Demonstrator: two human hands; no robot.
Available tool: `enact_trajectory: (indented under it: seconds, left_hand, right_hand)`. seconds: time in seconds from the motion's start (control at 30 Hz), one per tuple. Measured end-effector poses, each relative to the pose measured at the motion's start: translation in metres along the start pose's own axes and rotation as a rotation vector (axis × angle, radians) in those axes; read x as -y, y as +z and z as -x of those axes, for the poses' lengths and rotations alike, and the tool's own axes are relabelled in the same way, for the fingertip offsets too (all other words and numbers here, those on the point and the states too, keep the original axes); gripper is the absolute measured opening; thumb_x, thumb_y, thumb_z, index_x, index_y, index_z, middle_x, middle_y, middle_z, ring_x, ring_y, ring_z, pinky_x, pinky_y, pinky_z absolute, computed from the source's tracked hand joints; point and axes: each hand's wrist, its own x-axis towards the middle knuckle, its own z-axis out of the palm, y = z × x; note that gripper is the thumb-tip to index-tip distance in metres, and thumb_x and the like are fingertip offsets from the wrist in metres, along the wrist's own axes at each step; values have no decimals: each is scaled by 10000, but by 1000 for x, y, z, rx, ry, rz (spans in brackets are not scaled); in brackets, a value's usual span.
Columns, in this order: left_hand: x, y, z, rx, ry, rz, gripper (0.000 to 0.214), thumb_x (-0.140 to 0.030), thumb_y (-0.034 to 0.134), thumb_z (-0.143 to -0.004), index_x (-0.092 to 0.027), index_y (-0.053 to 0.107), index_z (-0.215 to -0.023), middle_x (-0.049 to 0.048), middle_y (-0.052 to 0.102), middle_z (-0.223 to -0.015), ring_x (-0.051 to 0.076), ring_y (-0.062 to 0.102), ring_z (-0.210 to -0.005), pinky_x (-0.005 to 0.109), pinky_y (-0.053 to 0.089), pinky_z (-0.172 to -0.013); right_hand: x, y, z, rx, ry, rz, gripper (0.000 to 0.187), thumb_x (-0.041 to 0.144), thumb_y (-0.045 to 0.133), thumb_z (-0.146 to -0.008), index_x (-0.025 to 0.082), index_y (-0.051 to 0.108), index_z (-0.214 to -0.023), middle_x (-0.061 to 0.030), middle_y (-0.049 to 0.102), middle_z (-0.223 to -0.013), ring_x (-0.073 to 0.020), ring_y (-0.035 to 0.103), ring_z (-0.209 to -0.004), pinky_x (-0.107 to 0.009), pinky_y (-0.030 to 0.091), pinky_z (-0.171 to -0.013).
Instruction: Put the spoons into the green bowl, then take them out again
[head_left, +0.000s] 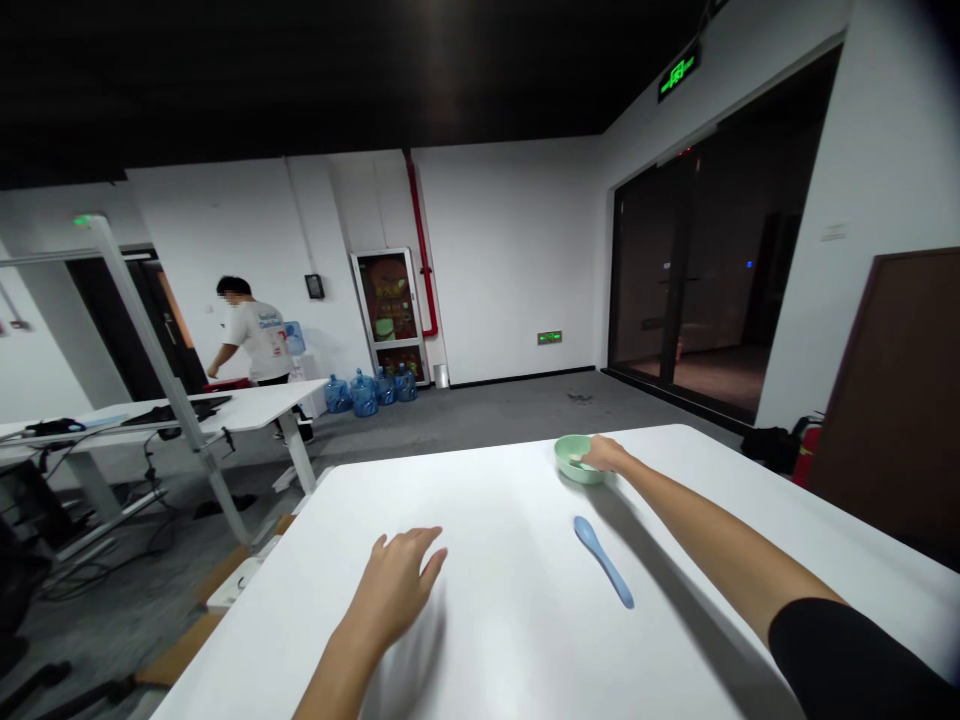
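Near the far edge of the white table [495, 500] sits a light green bowl [571, 472]. My right hand [606, 455] is closed on the bowl's right rim, and its fingers reach over the inside. A small pale shape shows at the fingertips, too small to make out. Nearer to me and just below the bowl lies a blue spoon [604, 564], its rounded end pointing away, with neither hand touching it. My left hand [401, 580] hovers above the left part of the table, fingers apart and holding nothing.
Another person [259, 335] stands at the back left beside a second white table [262, 400]. Several blue water bottles [364, 393] stand on the floor by the wall. Cardboard [180, 650] lies left of my table. A red fire extinguisher [807, 452] stands at the right.
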Motion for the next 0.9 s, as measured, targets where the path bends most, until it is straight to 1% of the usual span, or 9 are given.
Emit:
enact_trajectory:
  seconds: [0.07,0.13,0.2,0.3,0.43,0.53,0.63,0.77,0.9]
  left_hand:
    - [-1,0,0,2,3,-9,484,-468,326,-979,-286,569,-1356,51,607,-1409,259,540,-1311,510,293,-1169]
    - [-2,-1,0,5,10,-20,494,-476,327,-976,-279,570,-1357,55,607,-1408,266,539,-1314,514,298,-1164]
    - [-3,-2,-1,-3,14,-29,506,-487,327,-971,-272,570,-1359,56,609,-1407,273,537,-1319,514,306,-1157]
    - [-4,-3,0,-6,28,-30,521,-519,339,-956,-273,586,-1344,51,613,-1402,273,541,-1318,460,374,-1115]
    - [-4,-3,1,-15,33,-31,534,-517,342,-948,-254,585,-1345,65,612,-1404,274,549,-1309,443,400,-1093]
    - [-2,-2,1,-34,43,-32,538,-514,345,-942,-243,595,-1333,72,621,-1391,281,563,-1291,451,404,-1089]
    - [0,0,3,-52,49,-27,550,-521,340,-939,-233,601,-1327,74,628,-1382,288,562,-1292,454,417,-1078]
    - [0,-2,6,-41,39,-39,551,-510,328,-942,-228,601,-1328,75,626,-1384,283,559,-1295,441,423,-1073]
    - [-3,-5,8,-20,38,-58,569,-504,305,-948,-210,586,-1345,79,614,-1398,281,550,-1306,444,425,-1075]
  right_hand:
    - [-5,-10,7,-70,1,0,416,493,651,-773,113,730,-924,-163,733,-891,-273,686,-850,-298,447,-630]
    - [-14,-23,17,-109,-6,9,402,464,633,-787,114,730,-959,-173,732,-944,-267,682,-864,-290,435,-625]
    - [-25,-36,30,-113,-26,12,348,421,618,-800,114,735,-914,-171,733,-920,-251,679,-842,-280,424,-625]
    - [-47,-52,56,-146,-34,-1,302,398,599,-816,128,731,-841,-153,733,-874,-225,670,-798,-270,405,-625]
    - [-77,-60,91,-179,-27,3,312,412,559,-846,144,709,-785,-140,729,-851,-215,660,-773,-270,389,-625]
    - [-98,-58,112,-193,-11,39,319,396,524,-866,143,709,-808,-149,729,-881,-222,661,-803,-276,390,-641]
    - [-118,-49,125,-185,32,56,315,375,503,-874,138,711,-877,-164,724,-957,-234,665,-823,-289,398,-651]
    - [-139,-29,132,-180,71,46,314,383,516,-868,138,701,-938,-177,704,-1029,-254,673,-852,-306,415,-674]
    - [-151,-10,132,-158,81,60,303,386,538,-851,139,691,-936,-166,704,-1001,-259,676,-831,-308,415,-662]
